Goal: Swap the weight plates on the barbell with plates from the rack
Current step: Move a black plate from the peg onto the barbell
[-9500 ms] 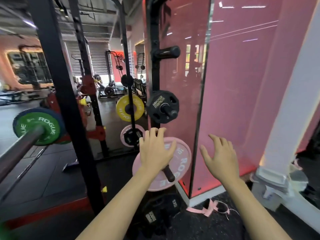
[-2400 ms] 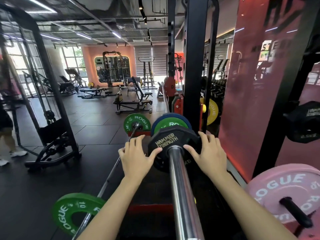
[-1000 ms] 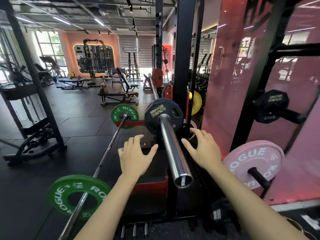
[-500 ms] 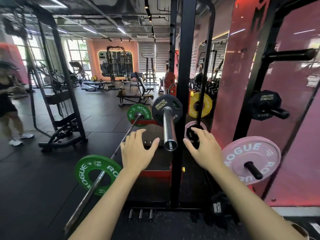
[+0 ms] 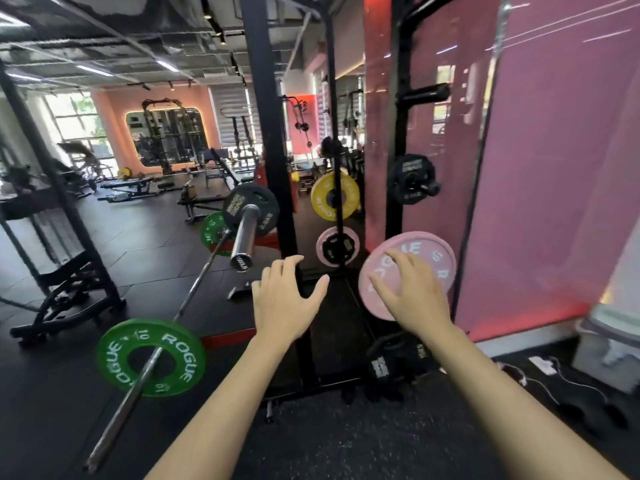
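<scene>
Glossy metal barbell sleeve (image 5: 244, 233) (chrome-bright), matt pink plate (image 5: 440, 268), speckled rubbery floor (image 5: 346, 441).

arms: both bare, sleeveless in view | left hand (image 5: 282, 303), right hand (image 5: 414, 297): ungloved

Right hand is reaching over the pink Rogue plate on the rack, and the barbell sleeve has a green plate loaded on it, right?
Not quite: the head view shows a black plate on the barbell sleeve, not green. The right hand does reach over the pink Rogue plate on the rack.

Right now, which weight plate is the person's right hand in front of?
The large pink plate low on the rack, behind the right hand. The small black plate hangs above it; the green ones sit on a floor barbell.
</scene>
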Tool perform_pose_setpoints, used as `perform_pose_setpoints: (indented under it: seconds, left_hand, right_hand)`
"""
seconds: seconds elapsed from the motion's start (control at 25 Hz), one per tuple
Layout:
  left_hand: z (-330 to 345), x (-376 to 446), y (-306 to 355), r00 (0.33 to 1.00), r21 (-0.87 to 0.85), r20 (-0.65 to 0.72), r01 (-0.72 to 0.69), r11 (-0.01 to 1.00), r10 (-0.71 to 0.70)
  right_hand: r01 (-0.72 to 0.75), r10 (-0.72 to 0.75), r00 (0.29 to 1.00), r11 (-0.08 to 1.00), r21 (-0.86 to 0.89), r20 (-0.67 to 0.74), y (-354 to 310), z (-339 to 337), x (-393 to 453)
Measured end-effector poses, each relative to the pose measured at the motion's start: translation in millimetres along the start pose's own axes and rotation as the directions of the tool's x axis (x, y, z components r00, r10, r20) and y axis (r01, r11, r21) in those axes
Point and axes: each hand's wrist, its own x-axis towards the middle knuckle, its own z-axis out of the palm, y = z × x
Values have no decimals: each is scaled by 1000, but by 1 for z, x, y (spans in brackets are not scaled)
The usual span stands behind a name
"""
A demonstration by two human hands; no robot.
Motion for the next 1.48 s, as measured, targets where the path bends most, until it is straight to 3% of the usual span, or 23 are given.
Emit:
perform_pose_setpoints:
  seconds: [0.36,0.68,1.08,1.48]
  left_hand:
    - [107,32,147,956,-213,116,-240,947,268]
    - [188,116,148,953,-313,96,-244,918,286]
    - [302,204,161,970,-275,118,-173,946,212]
    - [395,300,215,998,-125,-30,59,990,-63]
  right_hand:
    - [-238,195,964,936,-258,-180,114,-88,-9]
    - [-296,245,951,900,-319,-190,164,-49,68]
    - [-280,239,955,926,-255,-177,266,2,179]
    - [-74,69,996,995,-73,-62,396,33,343]
